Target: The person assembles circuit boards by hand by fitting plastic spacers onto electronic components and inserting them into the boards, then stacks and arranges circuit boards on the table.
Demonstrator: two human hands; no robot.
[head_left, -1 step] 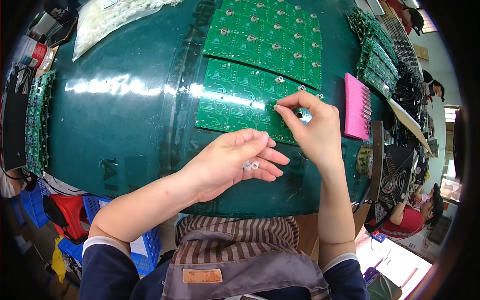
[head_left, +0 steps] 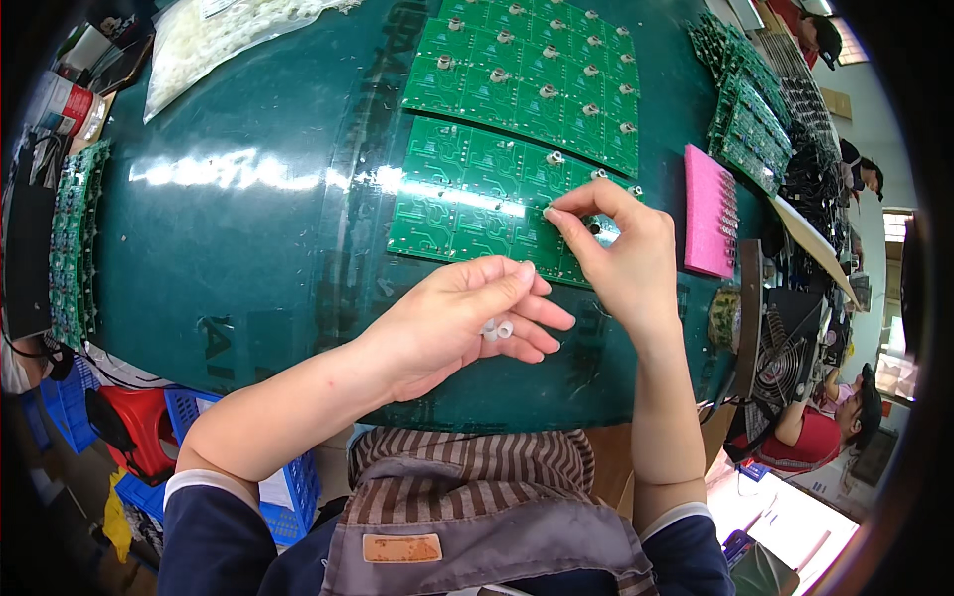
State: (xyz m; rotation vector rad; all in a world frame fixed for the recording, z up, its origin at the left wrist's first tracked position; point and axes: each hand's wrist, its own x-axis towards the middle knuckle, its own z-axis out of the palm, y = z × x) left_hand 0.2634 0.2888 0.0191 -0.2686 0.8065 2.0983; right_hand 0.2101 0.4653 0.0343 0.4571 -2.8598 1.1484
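Note:
A green circuit board panel (head_left: 477, 189) lies on the green table in front of me, with a few small white spacers (head_left: 555, 159) standing on its right half. My right hand (head_left: 626, 248) is over that half, its thumb and index finger pinched on a small whitish piece at the board, probably a spacer, mostly hidden by the fingertips. My left hand (head_left: 467, 323) is palm up just nearer to me, fingers half curled, and cradles several short white tubular spacers (head_left: 505, 329). Farther off, another green panel (head_left: 527, 84) carries white spacers in rows.
A clear bag of whitish parts (head_left: 214, 45) lies at the far left. Stacked circuit boards stand at the left edge (head_left: 79, 243) and far right (head_left: 745, 119). Right of the panel is a pink foam block (head_left: 708, 214) with metal-looking parts along it; a black fan (head_left: 780, 358) is beyond.

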